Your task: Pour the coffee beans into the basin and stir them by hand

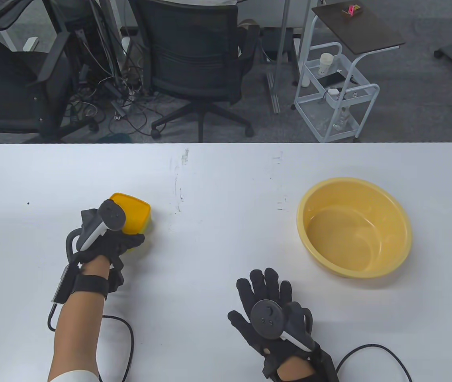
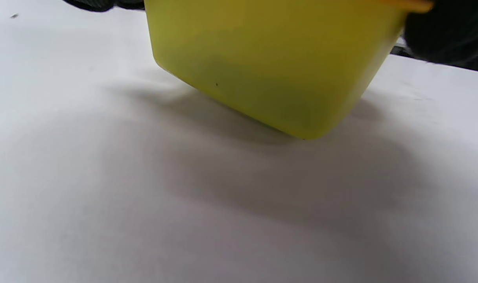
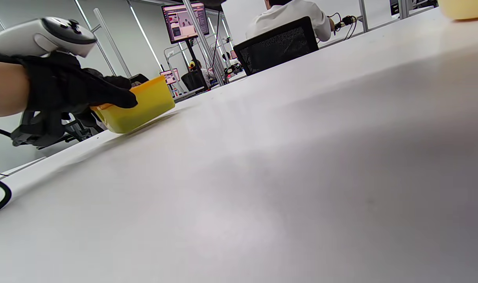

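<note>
Now, from the part close to me out to the far part:

right hand: My right hand [image 1: 271, 314] lies flat on the white surface [image 1: 218, 191], low down near me. Its fingers are straight and spread. It holds nothing.

left hand: My left hand [image 1: 108, 240] is curled over the near side of the yellow box [image 1: 134, 213]. The fingers [image 3: 117, 96] hook over its rim and grip it.

yellow box: It sits on my left side, well apart from the basin [image 1: 354, 227]. It is a small box of bright yellow plastic with round corners. From my left wrist it looks tipped, with one bottom corner down on the surface and the rest a bit up. I cannot see any coffee beans, because my hand and the wall of the box hide the inside.

basin: It is on my right side, a bit farther out. It is round, pale yellow and wide open. I see nothing in it.

what could go wrong:
- The box has a long way to go. If I tip it too soon, I think beans would spill on the surface.
- My grip is on one side only, so the box might slip or swing.
- A fast pour could make beans bounce out.
- The basin looks light, so a bump might slide it.
</note>
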{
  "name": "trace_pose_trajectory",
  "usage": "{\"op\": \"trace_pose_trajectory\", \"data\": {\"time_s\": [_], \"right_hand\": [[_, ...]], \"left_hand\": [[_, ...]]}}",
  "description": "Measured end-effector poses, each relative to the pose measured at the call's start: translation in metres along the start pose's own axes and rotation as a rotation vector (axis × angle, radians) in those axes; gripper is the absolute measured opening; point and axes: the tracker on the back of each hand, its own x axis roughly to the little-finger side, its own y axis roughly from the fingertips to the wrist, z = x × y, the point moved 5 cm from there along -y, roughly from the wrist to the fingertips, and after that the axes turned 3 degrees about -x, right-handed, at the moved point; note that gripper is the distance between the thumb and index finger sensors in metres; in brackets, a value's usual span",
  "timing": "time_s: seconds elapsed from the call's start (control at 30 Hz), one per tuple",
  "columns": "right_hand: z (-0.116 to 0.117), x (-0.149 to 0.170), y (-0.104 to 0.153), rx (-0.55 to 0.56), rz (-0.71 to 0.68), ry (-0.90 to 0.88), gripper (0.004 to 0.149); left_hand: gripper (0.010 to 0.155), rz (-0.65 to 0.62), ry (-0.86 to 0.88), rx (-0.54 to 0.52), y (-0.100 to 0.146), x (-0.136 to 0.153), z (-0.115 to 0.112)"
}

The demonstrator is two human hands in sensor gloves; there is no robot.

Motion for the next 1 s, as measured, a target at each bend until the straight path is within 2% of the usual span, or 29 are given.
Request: {"op": "trace_pose_trajectory", "data": {"time_s": [0.17,0.23,0.33,0.5,0.67,1.0], "right_hand": [[-0.001,0.002,0.0,0.002,0.008,-0.008,0.078],[-0.003,0.003,0.002,0.011,0.011,-0.013,0.078],[-0.011,0.005,0.006,0.041,0.021,-0.038,0.075],[-0.019,0.012,0.012,0.076,0.035,-0.069,0.072],[-0.02,0.014,0.012,0.074,0.041,-0.082,0.072],[-0.018,0.014,0.011,0.071,0.036,-0.081,0.072]], "left_hand": [[0.123,-0.419,0.004,-0.015,0.062,-0.083,0.026],[0.122,-0.549,-0.05,0.004,0.086,-0.109,0.026],[0.122,-0.701,-0.217,0.033,0.121,-0.143,0.008],[0.122,-0.816,-0.229,0.157,0.153,-0.169,-0.04],[0.122,-0.855,-0.278,0.193,0.166,-0.185,-0.075],[0.122,-0.869,-0.301,0.227,0.161,-0.194,-0.094]]}}
